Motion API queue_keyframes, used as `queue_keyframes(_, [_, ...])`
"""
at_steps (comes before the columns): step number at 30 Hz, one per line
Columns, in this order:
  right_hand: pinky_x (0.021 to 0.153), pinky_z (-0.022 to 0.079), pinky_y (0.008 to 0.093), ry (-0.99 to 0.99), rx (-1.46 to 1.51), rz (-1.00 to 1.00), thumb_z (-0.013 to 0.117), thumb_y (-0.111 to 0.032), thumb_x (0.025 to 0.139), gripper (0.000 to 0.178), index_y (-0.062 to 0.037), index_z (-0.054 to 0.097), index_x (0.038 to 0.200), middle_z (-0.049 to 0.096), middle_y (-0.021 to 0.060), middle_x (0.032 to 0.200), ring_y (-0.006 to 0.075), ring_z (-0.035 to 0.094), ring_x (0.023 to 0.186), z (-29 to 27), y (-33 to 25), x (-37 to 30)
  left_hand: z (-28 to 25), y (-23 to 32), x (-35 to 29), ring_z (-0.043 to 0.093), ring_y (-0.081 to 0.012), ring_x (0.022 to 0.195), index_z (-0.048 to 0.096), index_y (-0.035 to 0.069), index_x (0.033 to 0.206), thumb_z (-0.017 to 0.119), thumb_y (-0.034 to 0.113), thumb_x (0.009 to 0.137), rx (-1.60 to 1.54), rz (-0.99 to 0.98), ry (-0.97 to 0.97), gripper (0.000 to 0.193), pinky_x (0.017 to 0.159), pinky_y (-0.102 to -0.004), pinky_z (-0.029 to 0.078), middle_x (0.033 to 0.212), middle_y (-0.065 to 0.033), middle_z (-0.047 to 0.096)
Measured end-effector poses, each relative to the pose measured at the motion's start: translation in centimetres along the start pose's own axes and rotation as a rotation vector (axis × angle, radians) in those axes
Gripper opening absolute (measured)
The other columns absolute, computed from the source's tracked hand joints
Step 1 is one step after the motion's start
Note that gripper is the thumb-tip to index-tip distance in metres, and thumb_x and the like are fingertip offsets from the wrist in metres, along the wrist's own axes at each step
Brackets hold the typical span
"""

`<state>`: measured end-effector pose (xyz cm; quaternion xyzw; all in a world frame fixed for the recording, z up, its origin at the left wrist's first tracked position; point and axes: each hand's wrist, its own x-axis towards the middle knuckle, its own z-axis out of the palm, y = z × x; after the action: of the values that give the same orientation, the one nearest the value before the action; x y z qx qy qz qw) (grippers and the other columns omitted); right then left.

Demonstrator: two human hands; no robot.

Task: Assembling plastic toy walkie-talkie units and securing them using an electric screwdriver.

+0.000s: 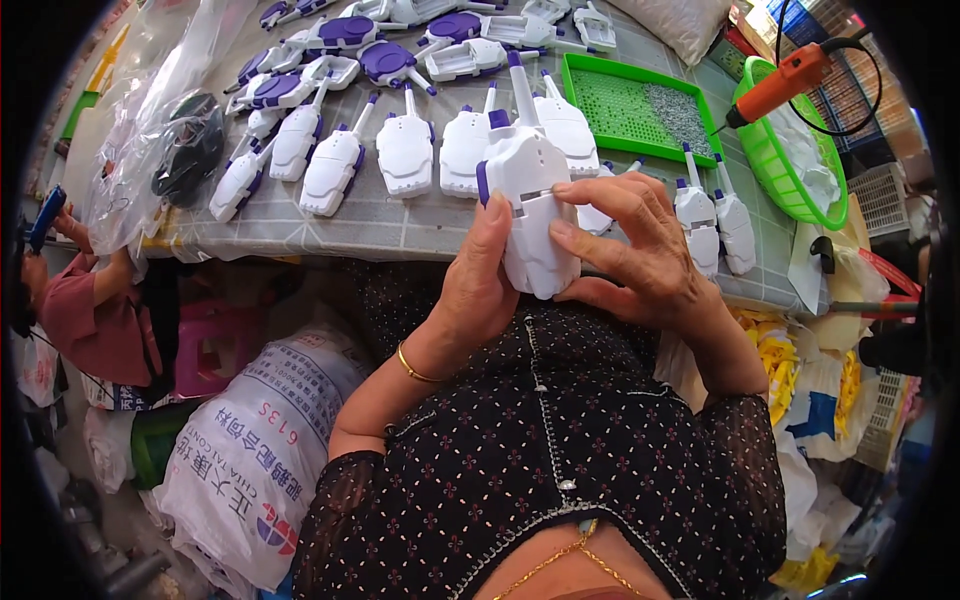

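Note:
A white toy walkie-talkie point(520, 165) with a purple antenna tip and purple side stands upright in front of me, at the table's near edge. A dark gap crosses its back, between the upper shell and a lower cover point(538, 250). My left hand point(478, 262) is closed around its left side, with the thumb along the edge. On the right, my right hand point(640, 245) presses its fingertips on the cover, and its thumb lies near the bottom end. Several similar walkie-talkies point(405, 155) lie in a row behind, white backs up.
Farther back lie several open white and purple shells point(390, 62). A green tray point(640, 146) holds small silvery pieces point(680, 118). An orange electric screwdriver point(780, 85) hangs beside a green basket point(765, 150). At left, a person point(100, 310) holds a phone. A white sack point(260, 440) stands below.

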<state>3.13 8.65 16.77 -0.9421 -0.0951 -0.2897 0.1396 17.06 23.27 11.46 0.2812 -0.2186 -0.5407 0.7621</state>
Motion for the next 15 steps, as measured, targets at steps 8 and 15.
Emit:
queue_keyframes(8, [0.101, 0.044, 0.0486, 0.045, -0.004, -0.009, 0.087, -0.025, 0.069, 0.065, -0.0107, 0.063, 0.127, 0.058, 0.0175, 0.136, 0.0319, 0.06, 0.118, 0.34, -0.66, 0.11, 0.42, 0.15, -0.45, 0.05, -0.0213, 0.13, 0.025, 0.006, 0.155, 0.034, 0.06, 0.106, 0.304, 0.167, -0.007, 0.073, 0.109, -0.0376, 0.043, 0.144, -0.0113, 0.047])
queue_keyframes(15, [0.098, 0.046, 0.0463, 0.102, 0.093, 0.006, 0.086, -0.021, 0.071, 0.064, -0.0114, 0.062, 0.13, 0.055, 0.0153, 0.136, 0.0321, 0.059, 0.117, 0.53, -0.15, 0.16, 0.34, 0.37, -0.26, 0.05, -0.0207, 0.128, 0.024, 0.006, 0.155, 0.034, 0.065, 0.103, 0.421, 0.176, -0.026, 0.079, 0.106, -0.0367, 0.044, 0.142, -0.012, 0.047])
